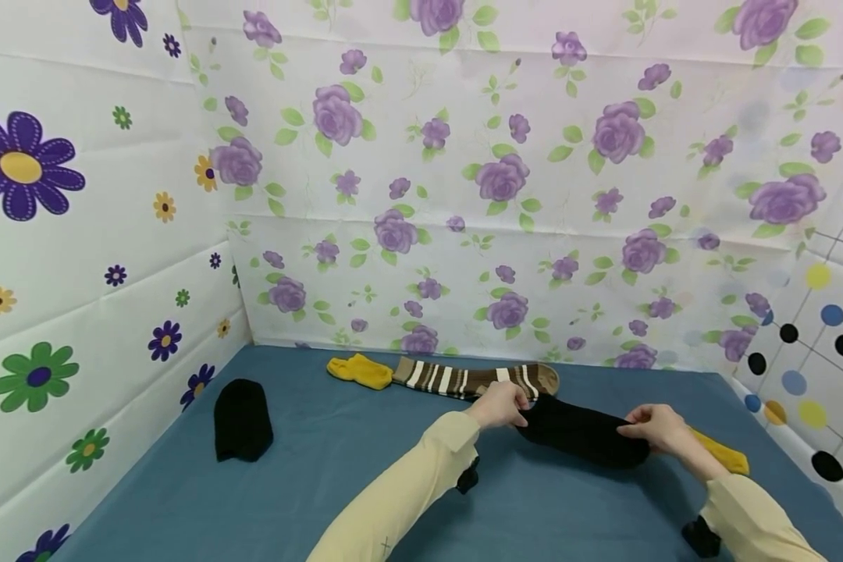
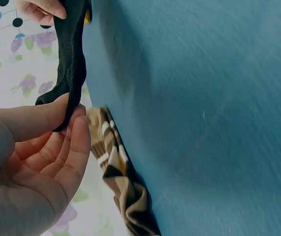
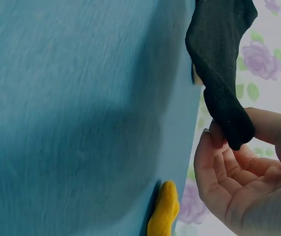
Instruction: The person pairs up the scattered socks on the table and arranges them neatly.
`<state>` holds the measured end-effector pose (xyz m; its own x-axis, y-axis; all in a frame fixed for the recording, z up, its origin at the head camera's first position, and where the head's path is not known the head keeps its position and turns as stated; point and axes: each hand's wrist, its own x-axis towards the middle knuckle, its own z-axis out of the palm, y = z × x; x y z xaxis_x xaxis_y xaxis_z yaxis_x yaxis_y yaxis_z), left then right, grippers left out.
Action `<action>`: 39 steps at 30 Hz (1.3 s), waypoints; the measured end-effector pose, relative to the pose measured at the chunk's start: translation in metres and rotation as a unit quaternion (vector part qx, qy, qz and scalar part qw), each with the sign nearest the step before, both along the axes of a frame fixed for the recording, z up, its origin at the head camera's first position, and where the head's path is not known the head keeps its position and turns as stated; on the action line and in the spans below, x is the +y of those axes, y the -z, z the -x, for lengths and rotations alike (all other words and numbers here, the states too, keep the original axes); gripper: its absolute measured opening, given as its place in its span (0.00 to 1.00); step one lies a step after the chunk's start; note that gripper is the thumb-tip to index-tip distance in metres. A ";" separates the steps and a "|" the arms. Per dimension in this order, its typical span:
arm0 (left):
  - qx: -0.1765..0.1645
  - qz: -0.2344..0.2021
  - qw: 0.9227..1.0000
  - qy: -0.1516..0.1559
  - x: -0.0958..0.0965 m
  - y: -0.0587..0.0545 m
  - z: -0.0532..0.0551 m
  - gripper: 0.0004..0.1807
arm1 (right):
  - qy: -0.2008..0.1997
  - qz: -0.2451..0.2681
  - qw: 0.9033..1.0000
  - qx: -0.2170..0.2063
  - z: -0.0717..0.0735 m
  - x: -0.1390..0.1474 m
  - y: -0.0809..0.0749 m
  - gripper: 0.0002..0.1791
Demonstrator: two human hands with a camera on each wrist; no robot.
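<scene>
A black sock (image 1: 579,433) is stretched sideways between both hands, held above the blue surface. My left hand (image 1: 499,404) pinches one end between thumb and fingers, close in front of a brown, white and tan striped sock (image 1: 449,378). At the other end, my right hand (image 1: 659,428) pinches the black cloth with thumb and fingertips. The right wrist view shows the sock's narrow end (image 3: 231,129) in that pinch. Partly hidden behind the right hand lies a yellow sock (image 1: 725,454).
Another yellow sock (image 1: 361,371) lies beside the striped one at the back. A black knitted piece (image 1: 242,420), rounded at one end, lies flat at the left. The blue cloth surface (image 1: 309,476) meets flower-print sheets (image 1: 421,195) at the back and sides.
</scene>
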<state>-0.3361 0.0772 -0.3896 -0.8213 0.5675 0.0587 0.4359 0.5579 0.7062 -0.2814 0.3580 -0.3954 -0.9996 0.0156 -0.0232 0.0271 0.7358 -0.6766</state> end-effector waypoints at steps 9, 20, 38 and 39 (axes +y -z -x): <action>-0.011 -0.028 1.000 0.006 -0.017 -0.001 0.006 0.09 | -0.005 0.007 1.000 0.006 0.005 -0.013 -0.003 0.16; -0.047 -0.065 0.997 0.000 -0.041 -0.006 0.010 0.08 | -0.003 0.033 0.999 -0.017 0.012 -0.032 -0.007 0.16; -0.078 -0.127 0.989 -0.004 -0.083 -0.003 0.016 0.09 | -0.023 0.080 0.996 -0.015 0.022 -0.064 -0.011 0.16; -0.080 -0.132 0.988 -0.005 -0.086 -0.003 0.016 0.09 | -0.023 0.084 0.996 -0.016 0.023 -0.066 -0.011 0.16</action>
